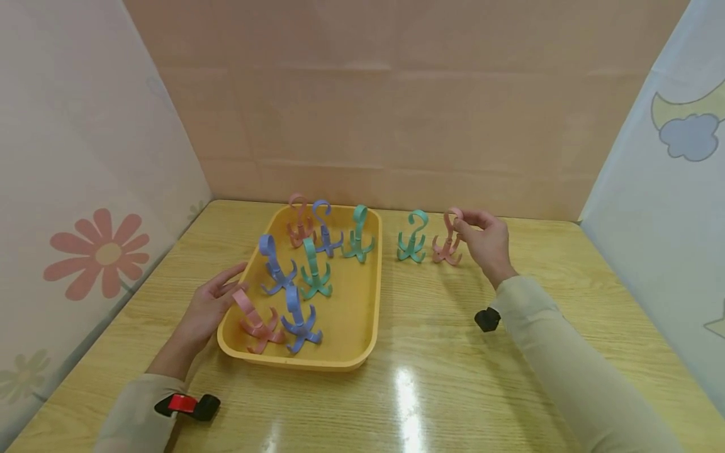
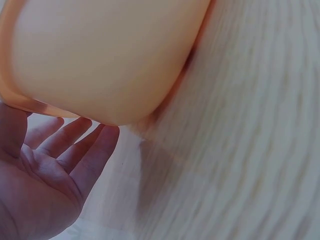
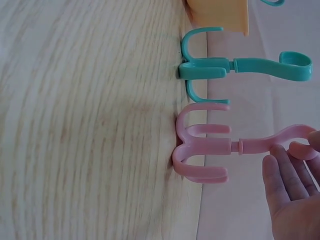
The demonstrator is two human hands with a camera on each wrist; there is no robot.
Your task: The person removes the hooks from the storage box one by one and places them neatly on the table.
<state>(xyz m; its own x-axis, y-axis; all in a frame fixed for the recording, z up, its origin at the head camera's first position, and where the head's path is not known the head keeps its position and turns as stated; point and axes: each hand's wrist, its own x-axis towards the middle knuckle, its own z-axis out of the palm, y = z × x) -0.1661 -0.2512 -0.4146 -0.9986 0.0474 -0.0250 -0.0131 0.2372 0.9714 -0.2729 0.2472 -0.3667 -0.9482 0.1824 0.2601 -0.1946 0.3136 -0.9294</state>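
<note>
In my right hand (image 1: 488, 244), the thumb and fingers hold a pink multi-prong hook hanger (image 1: 447, 248) by its curved top. Its prongs stand on the table, upright, beside a green hook hanger (image 3: 205, 68). My left hand (image 1: 208, 308) is at the left side of a yellow plastic tray (image 1: 370, 314). Seen from the left wrist, its fingers (image 2: 95, 155) are extended and touch the tray's outer wall near the rim. Inside the tray stand several pink, blue and green hook hangers, including a green one (image 1: 315, 280) near the middle.
A wooden table (image 1: 430, 371) bears the tray and the two hangers to its right. Behind rises a tan backdrop (image 1: 396, 126). Printed side panels, one with a red flower (image 1: 107, 255), border the left and right.
</note>
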